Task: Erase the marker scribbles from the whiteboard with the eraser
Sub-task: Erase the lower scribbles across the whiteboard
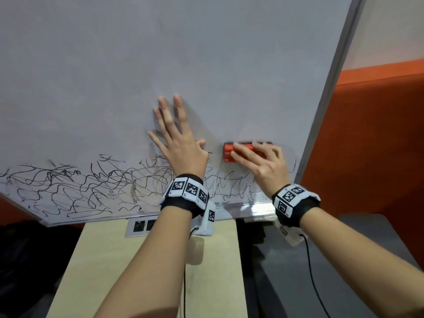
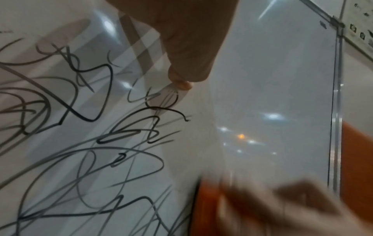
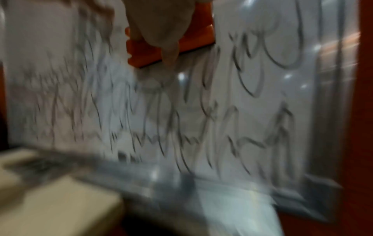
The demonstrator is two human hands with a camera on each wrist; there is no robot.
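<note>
The whiteboard [image 1: 160, 53] fills the head view, with black marker scribbles [image 1: 68, 187] in a band along its lower part. My left hand [image 1: 176, 136] lies flat on the board with fingers spread, just above the scribbles. My right hand [image 1: 259, 161] grips the orange eraser [image 1: 229, 151] against the board near its right edge, right of my left hand. In the right wrist view the eraser [image 3: 153, 52] shows blurred under my fingers, with scribbles [image 3: 181, 119] below it. The left wrist view shows my thumb [image 2: 181, 79] touching the board beside scribbles [image 2: 90, 143].
The board's metal frame [image 1: 330, 99] runs up the right side and a tray rail [image 1: 247, 207] along the bottom. Behind stands an orange partition [image 1: 371, 145]. A beige desk [image 1: 137, 260] with sockets [image 1: 142, 226] lies below, and cables hang from both wrists.
</note>
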